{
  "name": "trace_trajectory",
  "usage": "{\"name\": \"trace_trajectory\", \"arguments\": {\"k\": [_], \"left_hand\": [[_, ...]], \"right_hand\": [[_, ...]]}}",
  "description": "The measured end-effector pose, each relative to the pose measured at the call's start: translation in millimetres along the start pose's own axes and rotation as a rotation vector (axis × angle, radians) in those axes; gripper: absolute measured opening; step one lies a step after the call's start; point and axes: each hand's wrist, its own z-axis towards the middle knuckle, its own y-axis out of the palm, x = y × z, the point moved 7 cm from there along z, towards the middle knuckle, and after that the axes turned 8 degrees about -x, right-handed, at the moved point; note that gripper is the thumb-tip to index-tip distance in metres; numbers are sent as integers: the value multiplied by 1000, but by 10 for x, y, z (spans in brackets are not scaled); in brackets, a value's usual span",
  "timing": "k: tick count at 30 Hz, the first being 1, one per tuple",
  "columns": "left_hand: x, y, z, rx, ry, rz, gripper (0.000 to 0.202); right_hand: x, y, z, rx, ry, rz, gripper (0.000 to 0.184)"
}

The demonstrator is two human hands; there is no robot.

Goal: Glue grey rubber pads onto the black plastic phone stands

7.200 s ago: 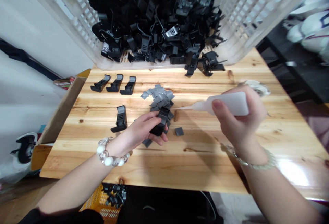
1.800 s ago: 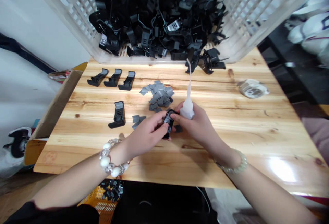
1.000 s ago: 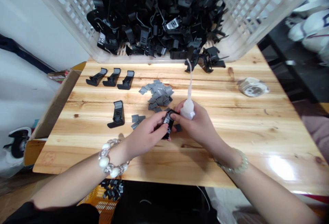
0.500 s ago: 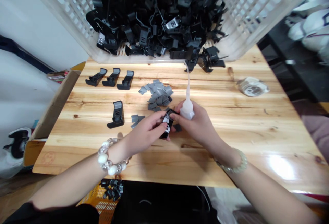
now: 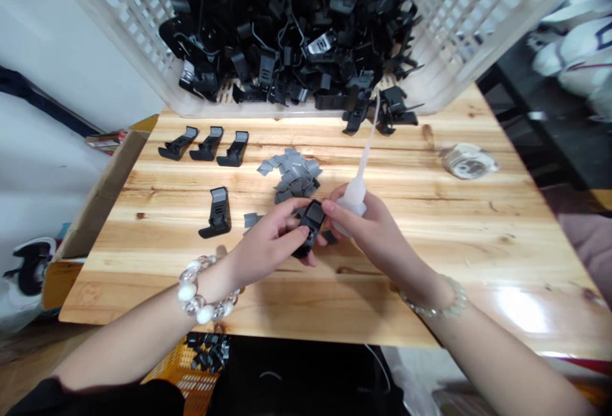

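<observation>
A person's left hand [image 5: 268, 245] is gripping a black clip [image 5: 310, 225] over the middle of a wooden surface [image 5: 478, 231], its fingers [image 5: 287, 239] clenching around the part's lower half; the right hand [image 5: 370, 234] is clasping a white glue bottle [image 5: 354, 196] in its palm, the long nozzle pointing up and away toward the crate, while one fingertip is pressing on the clip's upper end; whether the clip is touching the wood cannot be told; a loose pile of grey pads [image 5: 292, 172] is lying just beyond the hands, with a few strays beside the left one; a single clip [image 5: 218, 212] is standing to the left, apart from a row of three clips [image 5: 206, 146] lining up nearer the far edge; a white slatted crate [image 5: 454, 27] is lying on its side at the back, a heap of black parts [image 5: 287, 27] spilling from it; a clear roll [image 5: 468, 161] is sitting well to the right; beaded bracelets [image 5: 205, 292] are circling both wrists; a cardboard box [image 5: 102, 190] is sitting beside the left edge and an orange basket [image 5: 179, 368] is showing below the near edge
</observation>
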Motion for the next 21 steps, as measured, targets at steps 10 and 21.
{"name": "trace_trajectory", "arguments": {"k": [10,21], "left_hand": [[-15,36,-19,17,11,84,39],[62,80,-46,4,104,208,39]], "right_hand": [[96,80,13,-1,29,151,31],[135,114,19,-9,55,194,34]]}}
